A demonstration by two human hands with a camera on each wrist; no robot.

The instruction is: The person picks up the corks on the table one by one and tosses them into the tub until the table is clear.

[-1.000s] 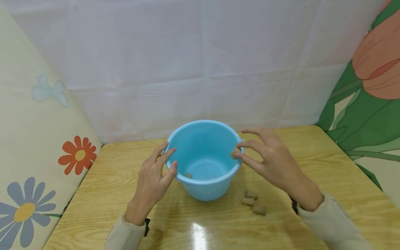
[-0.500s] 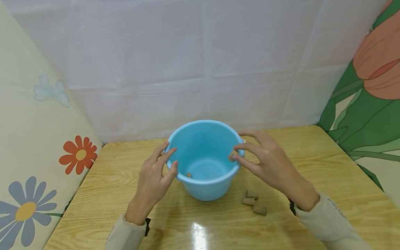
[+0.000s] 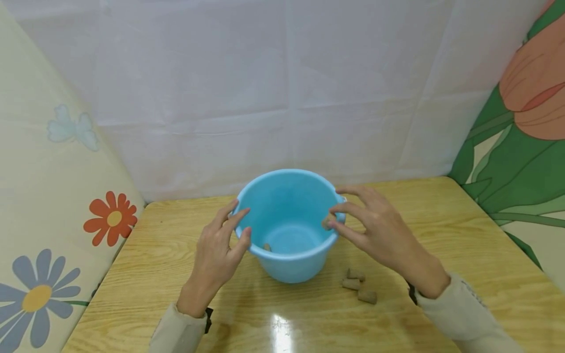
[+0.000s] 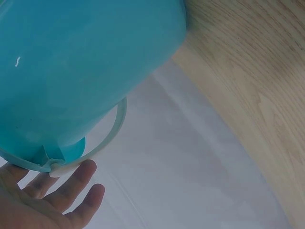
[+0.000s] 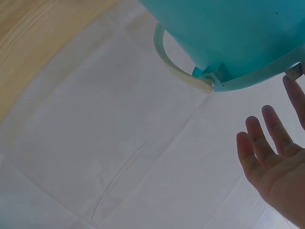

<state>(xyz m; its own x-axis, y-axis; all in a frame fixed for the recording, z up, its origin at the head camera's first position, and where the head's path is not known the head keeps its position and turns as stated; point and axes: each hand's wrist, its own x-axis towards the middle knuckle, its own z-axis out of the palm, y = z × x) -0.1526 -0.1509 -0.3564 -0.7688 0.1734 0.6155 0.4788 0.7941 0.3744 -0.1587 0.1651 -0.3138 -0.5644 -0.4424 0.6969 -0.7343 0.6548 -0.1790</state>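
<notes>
A light blue bucket (image 3: 291,268) stands upright on the table. My left hand (image 3: 214,255) holds the left side of its rim, thumb and a finger reaching over the edge. In the left wrist view, other fingers (image 4: 76,186) lie outside, by the bucket's pale handle (image 4: 114,129). My right hand (image 3: 384,230) pinches a brown cork (image 3: 328,221) between thumb and index finger just inside the right rim. The right wrist view shows its other fingers (image 5: 257,143) spread apart from the bucket. Another cork (image 3: 267,247) shows inside the bucket at the lower left.
Three loose corks (image 3: 350,284) lie together on the wooden table (image 3: 388,328), right of the bucket. A white cloth (image 3: 198,98) hangs along the table's back edge. Flower-patterned panels (image 3: 525,162) stand on both sides.
My right hand has moved slightly left with the cork, bringing it a little farther over the bucket's rim, and now holds almost still. The left hand and bucket stay in place.
</notes>
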